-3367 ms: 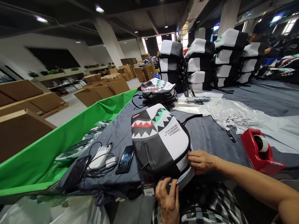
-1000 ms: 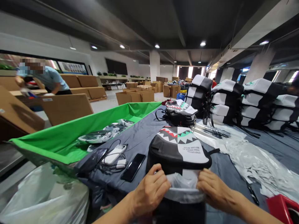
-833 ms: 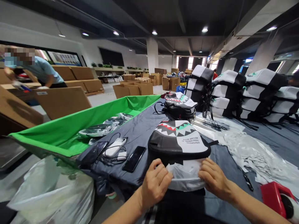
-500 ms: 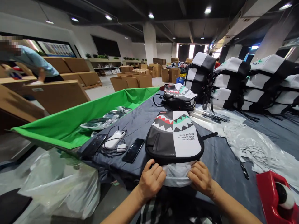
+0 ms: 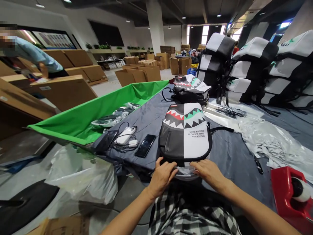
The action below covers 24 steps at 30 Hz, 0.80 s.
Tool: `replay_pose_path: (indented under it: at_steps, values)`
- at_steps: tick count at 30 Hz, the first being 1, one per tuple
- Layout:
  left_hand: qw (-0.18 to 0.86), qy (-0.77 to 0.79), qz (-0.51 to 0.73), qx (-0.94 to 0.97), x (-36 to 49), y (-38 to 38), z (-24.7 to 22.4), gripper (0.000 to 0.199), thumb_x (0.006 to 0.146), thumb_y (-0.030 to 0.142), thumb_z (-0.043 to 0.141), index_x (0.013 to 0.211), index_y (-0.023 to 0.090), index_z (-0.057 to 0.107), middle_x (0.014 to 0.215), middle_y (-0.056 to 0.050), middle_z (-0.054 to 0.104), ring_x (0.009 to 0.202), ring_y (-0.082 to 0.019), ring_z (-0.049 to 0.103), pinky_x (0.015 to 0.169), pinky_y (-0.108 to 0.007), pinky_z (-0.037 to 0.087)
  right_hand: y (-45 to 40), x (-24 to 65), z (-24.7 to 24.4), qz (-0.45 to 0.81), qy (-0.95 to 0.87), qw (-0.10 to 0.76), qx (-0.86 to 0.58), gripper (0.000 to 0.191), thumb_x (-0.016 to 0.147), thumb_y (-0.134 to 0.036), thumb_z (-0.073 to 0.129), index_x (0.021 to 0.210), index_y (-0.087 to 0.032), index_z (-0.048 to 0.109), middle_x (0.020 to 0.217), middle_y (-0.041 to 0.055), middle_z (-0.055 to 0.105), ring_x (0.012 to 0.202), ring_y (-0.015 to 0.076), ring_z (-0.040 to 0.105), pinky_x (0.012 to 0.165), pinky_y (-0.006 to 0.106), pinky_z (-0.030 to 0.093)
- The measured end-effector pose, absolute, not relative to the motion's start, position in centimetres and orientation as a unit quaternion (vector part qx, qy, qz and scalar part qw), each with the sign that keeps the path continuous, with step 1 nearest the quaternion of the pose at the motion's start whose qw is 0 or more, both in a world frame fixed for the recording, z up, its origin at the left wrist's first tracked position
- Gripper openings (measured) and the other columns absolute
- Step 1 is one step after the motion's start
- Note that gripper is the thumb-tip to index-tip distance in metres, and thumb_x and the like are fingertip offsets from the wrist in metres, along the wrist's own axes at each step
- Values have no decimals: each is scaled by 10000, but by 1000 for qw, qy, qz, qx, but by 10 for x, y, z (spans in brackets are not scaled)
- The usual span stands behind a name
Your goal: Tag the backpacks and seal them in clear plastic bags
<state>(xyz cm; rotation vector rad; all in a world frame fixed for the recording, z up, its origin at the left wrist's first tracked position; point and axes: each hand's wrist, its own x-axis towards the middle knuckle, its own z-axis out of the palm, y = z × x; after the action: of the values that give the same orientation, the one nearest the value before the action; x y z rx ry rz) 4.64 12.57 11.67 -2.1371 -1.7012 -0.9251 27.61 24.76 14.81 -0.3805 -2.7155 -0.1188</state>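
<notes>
Brown boxes point(image 5: 139, 74) are piled up far back in a big room, and a person in a light blue top point(image 5: 39, 55) is seen bent over a box at the left. Nearer, dark cloth is spread over the counter point(image 5: 225, 156). One black and white backpack point(image 5: 184, 130) with red and green zigzag teeth is laid flat at the near edge. Its bottom edge is touched by the left hand point(image 5: 163, 174) and the right hand point(image 5: 206, 171), both with bent fingers, and clear plastic point(image 5: 187, 171) is gripped between them. Another backpack point(image 5: 190, 86) is set just behind, and more are stacked in tall piles point(image 5: 216, 58) at the right. By the left side, a phone point(image 5: 145, 146) and a white gadget point(image 5: 125, 135) with black wires are placed. A red tape holder point(image 5: 283, 192) is kept at the right, near crumpled plastic sheets point(image 5: 264, 130).
</notes>
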Motion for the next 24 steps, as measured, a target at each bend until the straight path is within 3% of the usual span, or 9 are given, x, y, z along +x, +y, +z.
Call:
replay_pose_path:
  at_steps: [4,6,9,12,14,16,20,24]
  values:
    - [82,-593,-230,-767,45,131,123,98,974,256,571,1061,210,561,752,45,673,690,-154,628,1009,-487,327,247,272,150,-44,-983,111,-141,25,918,-170,648,901,-175,630,746,16,695,679,178,632,615,306,401]
    - [80,-587,-206,-779,46,129,125,90,980,264,562,1050,207,557,743,44,665,696,-158,614,1007,-501,316,247,274,150,-56,-983,117,-131,123,949,-172,601,826,-178,603,696,9,665,640,170,603,604,309,382]
    - [129,-554,-212,-795,48,126,130,59,991,195,517,959,208,565,713,52,628,695,-152,577,989,-461,327,247,280,153,-74,-975,187,-91,147,989,-129,494,902,-174,603,730,15,641,652,160,562,615,303,372]
    - [199,-491,-243,-813,47,128,139,143,981,103,464,957,182,581,868,-16,658,825,-169,591,966,-411,363,249,288,158,-93,-960,264,-10,192,987,-71,441,1008,-176,601,883,50,658,807,172,576,692,306,398]
    - [198,-425,-252,-846,44,132,145,176,976,67,427,953,152,580,997,-72,669,921,-176,593,942,-363,403,251,290,161,-87,-959,267,28,216,993,-64,415,1042,-175,594,979,63,668,830,163,571,706,305,402]
    - [160,-365,-241,-885,39,139,149,213,977,45,386,917,143,567,1024,-85,676,899,-160,590,865,-301,442,254,290,165,-65,-972,223,32,213,1013,-89,395,1028,-172,590,951,45,667,755,143,552,658,289,386]
    - [107,-323,-175,-924,35,152,154,253,992,73,349,851,172,535,748,-5,625,633,-147,513,648,-285,418,263,286,177,-45,-994,98,-32,110,1014,-229,504,993,-177,598,797,-1,609,646,134,510,550,275,307]
    - [95,-305,-136,-938,37,157,158,203,1003,102,365,911,163,535,704,12,588,619,-154,509,620,-301,393,271,287,195,-6,-999,22,-42,88,962,-219,594,882,-192,618,871,-14,625,587,98,451,519,275,228]
